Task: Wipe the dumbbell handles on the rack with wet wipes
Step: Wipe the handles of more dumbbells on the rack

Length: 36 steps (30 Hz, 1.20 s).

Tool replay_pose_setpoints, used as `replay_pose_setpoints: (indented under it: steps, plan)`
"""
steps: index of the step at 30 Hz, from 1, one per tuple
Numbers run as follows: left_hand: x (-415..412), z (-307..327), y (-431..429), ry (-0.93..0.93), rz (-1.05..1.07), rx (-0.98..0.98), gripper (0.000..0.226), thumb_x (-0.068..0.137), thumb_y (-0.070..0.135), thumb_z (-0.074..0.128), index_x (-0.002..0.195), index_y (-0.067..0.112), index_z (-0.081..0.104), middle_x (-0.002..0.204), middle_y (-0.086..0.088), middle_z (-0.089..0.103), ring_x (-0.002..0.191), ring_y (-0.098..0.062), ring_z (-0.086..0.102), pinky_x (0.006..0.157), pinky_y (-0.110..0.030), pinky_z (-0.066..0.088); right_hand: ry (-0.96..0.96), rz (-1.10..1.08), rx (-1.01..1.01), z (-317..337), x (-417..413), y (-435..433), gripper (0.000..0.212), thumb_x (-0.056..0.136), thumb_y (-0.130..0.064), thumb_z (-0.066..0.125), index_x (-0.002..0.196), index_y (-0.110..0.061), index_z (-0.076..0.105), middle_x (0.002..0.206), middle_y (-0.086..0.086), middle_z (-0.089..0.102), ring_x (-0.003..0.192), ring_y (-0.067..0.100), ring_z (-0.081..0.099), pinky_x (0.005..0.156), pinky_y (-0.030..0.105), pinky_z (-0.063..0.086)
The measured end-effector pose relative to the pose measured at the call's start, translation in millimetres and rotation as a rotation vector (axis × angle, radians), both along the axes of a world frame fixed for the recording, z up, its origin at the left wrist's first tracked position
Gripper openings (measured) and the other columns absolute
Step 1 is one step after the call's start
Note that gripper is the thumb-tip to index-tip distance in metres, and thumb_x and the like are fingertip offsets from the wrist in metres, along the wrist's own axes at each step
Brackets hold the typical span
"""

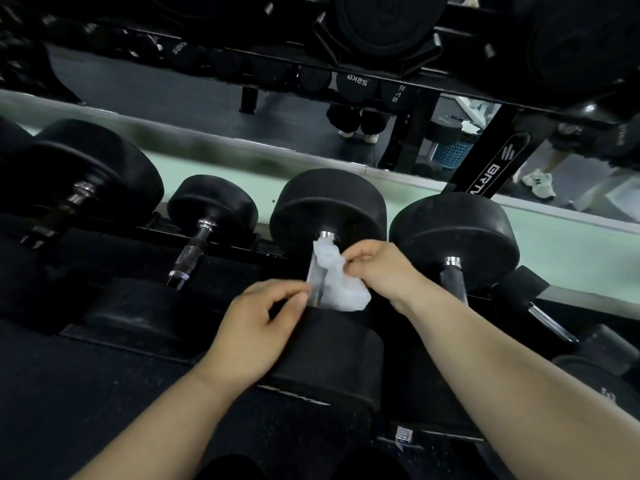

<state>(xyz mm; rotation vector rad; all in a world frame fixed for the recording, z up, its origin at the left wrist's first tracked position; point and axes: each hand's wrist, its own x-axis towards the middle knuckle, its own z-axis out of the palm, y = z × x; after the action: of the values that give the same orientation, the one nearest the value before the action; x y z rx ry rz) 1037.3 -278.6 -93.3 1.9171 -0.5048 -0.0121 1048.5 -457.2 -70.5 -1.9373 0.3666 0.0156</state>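
Note:
A white wet wipe (337, 285) is draped over the chrome handle (326, 236) of the middle dumbbell (329, 206) on the rack. My right hand (381, 268) pinches the wipe's right edge against the handle. My left hand (263, 320) reaches in from the lower left, its fingertips pinching the wipe's lower left edge. Most of this handle is hidden under the wipe and my hands.
More black dumbbells lie alongside: one (211, 206) to the left with a bare knurled handle (188, 258), a big one (90, 174) at far left, one (457, 237) to the right. A mirror (207, 95) runs behind the rack. An upper shelf (519, 81) hangs overhead.

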Motion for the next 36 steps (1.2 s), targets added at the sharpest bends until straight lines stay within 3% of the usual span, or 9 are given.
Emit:
replay_pose_setpoints:
  steps: [5,9,11,15,18,23,28,30,36]
  plan:
    - [42,25,3,0.058,-0.204,0.170,0.074,0.079,-0.001,0.064,0.137,0.030,0.030,0.126,0.016,0.033,0.117,0.005,0.033,0.079,0.016,0.015,-0.045,0.133,0.076,13,-11,13,0.027,0.079,0.005,0.057,0.067,-0.020,0.058,0.067,-0.005,0.058,0.052,-0.006,0.054,0.053,0.002,0.041]
    - [58,28,-6,0.024,-0.327,0.241,0.031,0.076,0.003,0.069,0.097,0.025,0.061,0.091,0.011,0.059,0.076,0.018,0.052,0.070,0.006,0.034,-0.072,0.112,0.036,6,-7,31,0.025,0.081,0.000,0.056,0.067,-0.021,0.059,0.069,-0.006,0.057,0.066,0.003,0.051,0.054,0.004,0.039]
    - [64,27,-6,0.005,-0.177,0.242,0.019,0.078,0.010,0.068,0.065,0.019,0.058,0.061,0.008,0.053,0.053,0.004,0.051,0.055,-0.004,0.036,-0.097,0.038,0.013,1,-11,31,0.020,0.084,-0.004,0.052,0.073,-0.019,0.060,0.071,-0.008,0.057,0.069,0.004,0.051,0.055,0.004,0.037]
    - [82,29,5,-0.032,0.137,0.423,0.035,0.087,0.023,0.058,0.055,0.013,0.049,0.066,-0.010,0.059,0.071,-0.025,0.057,0.066,-0.024,0.042,-0.150,-0.114,-0.149,-14,-35,39,0.029,0.090,-0.015,0.046,0.064,-0.024,0.057,0.070,-0.010,0.060,0.073,0.009,0.057,0.063,0.007,0.039]
    - [93,18,5,0.032,0.193,0.555,0.034,0.088,0.024,0.052,0.058,0.012,0.044,0.060,-0.004,0.050,0.080,-0.032,0.057,0.062,-0.029,0.034,-0.155,-0.234,-0.246,-20,-44,46,0.035,0.091,-0.027,0.043,0.074,-0.004,0.061,0.079,0.011,0.068,0.078,0.025,0.062,0.072,0.031,0.047]
    - [111,-1,-10,0.305,0.107,0.338,0.033,0.089,0.022,0.054,0.058,0.011,0.049,0.062,-0.009,0.053,0.054,-0.023,0.052,0.044,-0.018,0.043,-0.176,-0.280,-0.229,-19,-47,46,0.036,0.089,-0.027,0.045,0.076,0.003,0.059,0.080,0.021,0.065,0.063,0.019,0.050,0.058,0.028,0.039]
    - [121,-9,-33,0.654,-0.003,-0.054,0.017,0.089,0.020,0.056,0.085,0.004,0.060,0.090,-0.013,0.060,0.074,-0.021,0.059,0.069,-0.028,0.054,-0.169,-0.290,-0.209,-22,-46,46,0.033,0.087,-0.022,0.046,0.072,0.005,0.057,0.062,0.010,0.052,0.057,0.015,0.043,0.051,0.024,0.032]
    - [118,-10,-43,0.718,-0.084,-0.101,0.011,0.091,0.017,0.053,0.083,0.011,0.057,0.083,-0.006,0.060,0.069,-0.014,0.057,0.054,-0.021,0.053,-0.169,-0.292,-0.212,-22,-47,47,0.032,0.087,-0.021,0.047,0.071,0.005,0.056,0.060,0.009,0.050,0.057,0.014,0.042,0.052,0.025,0.032]
    - [114,-27,-39,0.608,-0.248,0.068,0.025,0.081,-0.003,0.062,0.062,0.013,0.055,0.048,0.008,0.060,0.048,0.000,0.054,0.048,-0.011,0.044,-0.166,-0.293,-0.234,-23,-45,48,0.033,0.084,-0.021,0.048,0.068,0.007,0.056,0.057,0.009,0.049,0.056,0.016,0.042,0.055,0.029,0.034]
